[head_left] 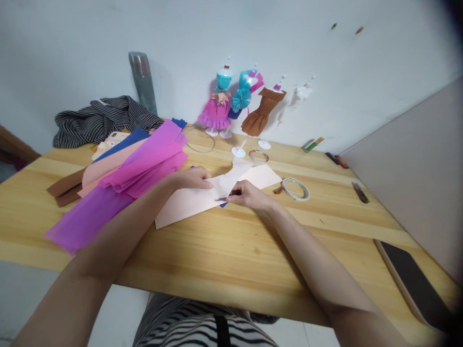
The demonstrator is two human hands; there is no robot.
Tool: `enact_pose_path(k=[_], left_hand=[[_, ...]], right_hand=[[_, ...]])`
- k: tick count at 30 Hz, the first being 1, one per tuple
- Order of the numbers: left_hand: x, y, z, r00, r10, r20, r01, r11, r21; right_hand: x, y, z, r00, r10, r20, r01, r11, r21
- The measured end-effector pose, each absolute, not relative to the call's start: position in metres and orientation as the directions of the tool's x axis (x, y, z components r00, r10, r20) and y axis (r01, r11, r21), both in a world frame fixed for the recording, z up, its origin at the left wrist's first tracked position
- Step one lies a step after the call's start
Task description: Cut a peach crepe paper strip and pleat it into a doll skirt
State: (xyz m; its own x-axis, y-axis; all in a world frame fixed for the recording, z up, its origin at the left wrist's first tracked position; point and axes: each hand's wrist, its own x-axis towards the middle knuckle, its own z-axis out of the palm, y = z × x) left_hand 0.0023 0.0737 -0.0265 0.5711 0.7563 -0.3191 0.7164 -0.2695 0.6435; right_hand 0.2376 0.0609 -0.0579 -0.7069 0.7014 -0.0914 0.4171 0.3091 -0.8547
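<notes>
A pale pink crepe paper sheet (188, 205) lies across the middle of the table, with a curved strip (237, 171) of it lifted up. My left hand (195, 178) is closed on the sheet's upper edge, thumb on top. My right hand (246, 193) is closed around what looks like a pair of scissors (220, 199); only a short dark blade shows at the paper, and the handles are hidden in my fingers. Bits of something blue peek out from under the sheet.
Crepe paper sheets (144, 164) in pink, purple, peach, brown and blue lie left. Small dressed mannequins (264, 113) stand behind. A tape roll (295, 189), box cutter (360, 193) and phone (412, 279) lie right. A bottle (142, 82) and striped cloth (108, 120) sit back left.
</notes>
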Motion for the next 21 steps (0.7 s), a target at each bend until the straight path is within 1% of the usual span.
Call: enact_pose_path(k=[8,21], left_hand=[[0.0025,0.0743,-0.0255,0.571,0.758,-0.315,0.721,-0.28,0.634],[0.0014,0.0695,-0.0203,0.571,0.758,-0.315,0.696,-0.243,0.676]], right_hand=[[0.2378,0.0614,-0.0578,-0.697,0.711,-0.093,0.428,0.309,-0.85],[0.2397,0.0619,-0.0596,-0.709,0.699,-0.093,0.403,0.293,-0.867]])
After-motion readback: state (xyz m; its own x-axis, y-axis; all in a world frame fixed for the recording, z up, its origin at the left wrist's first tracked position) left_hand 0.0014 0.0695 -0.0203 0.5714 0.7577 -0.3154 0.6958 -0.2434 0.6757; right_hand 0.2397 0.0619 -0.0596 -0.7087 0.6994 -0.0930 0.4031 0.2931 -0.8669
